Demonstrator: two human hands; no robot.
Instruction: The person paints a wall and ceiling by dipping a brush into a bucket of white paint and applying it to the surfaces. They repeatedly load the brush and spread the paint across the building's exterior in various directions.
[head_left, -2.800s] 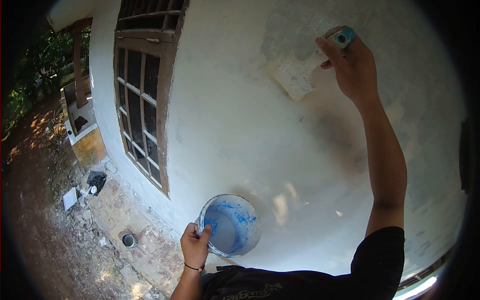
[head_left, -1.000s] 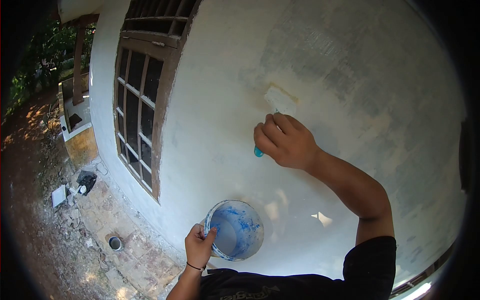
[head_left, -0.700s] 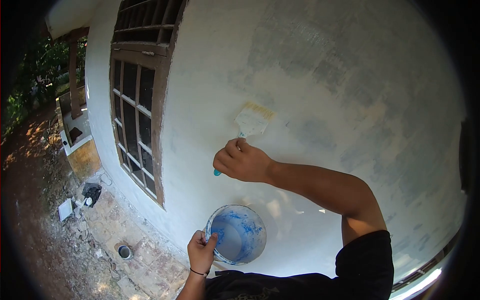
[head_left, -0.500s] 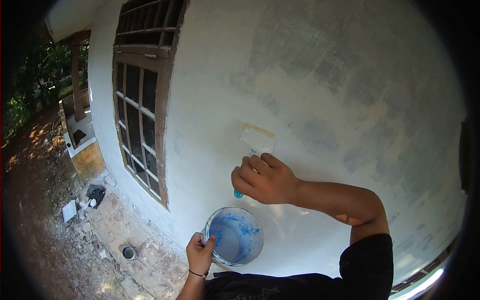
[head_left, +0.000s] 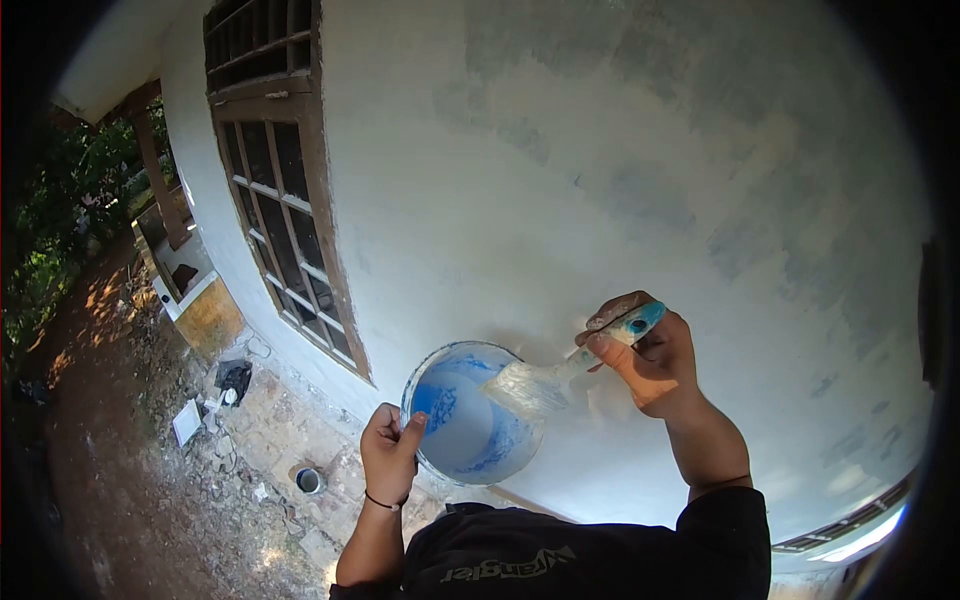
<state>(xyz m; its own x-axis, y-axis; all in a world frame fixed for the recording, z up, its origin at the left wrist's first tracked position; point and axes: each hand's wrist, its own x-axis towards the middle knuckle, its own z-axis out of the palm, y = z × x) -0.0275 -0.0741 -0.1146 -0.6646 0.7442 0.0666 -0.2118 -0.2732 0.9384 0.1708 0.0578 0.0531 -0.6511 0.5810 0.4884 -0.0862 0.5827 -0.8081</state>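
My left hand (head_left: 392, 452) is closed on the rim of a round bucket (head_left: 530, 455), thumb over the inside edge. Blue smears mark the bucket's inner wall, and whitish paint (head_left: 455, 415) lies in the bottom. In my right hand (head_left: 650, 355) is a wide paintbrush (head_left: 530, 388), its blue-tipped handle pointing up and right. The white-coated bristles overlap the bucket's right rim in this view. Behind both hands stands a wall (head_left: 420, 200) with whitish paint and greyish patches toward the upper right.
A brown-framed window (head_left: 275, 190) with white-edged bars is set in the wall at left. Below it, rubble and paving hold a small can (head_left: 308, 481), a black bag (head_left: 233, 378) and a white square piece (head_left: 187, 423). A low ledge (head_left: 210, 315) juts out farther off.
The paintbrush has come off the wall and down to the bucket, its bristles swung from pointing up to pointing left. My left hand has raised the bucket somewhat, and the view has shifted.
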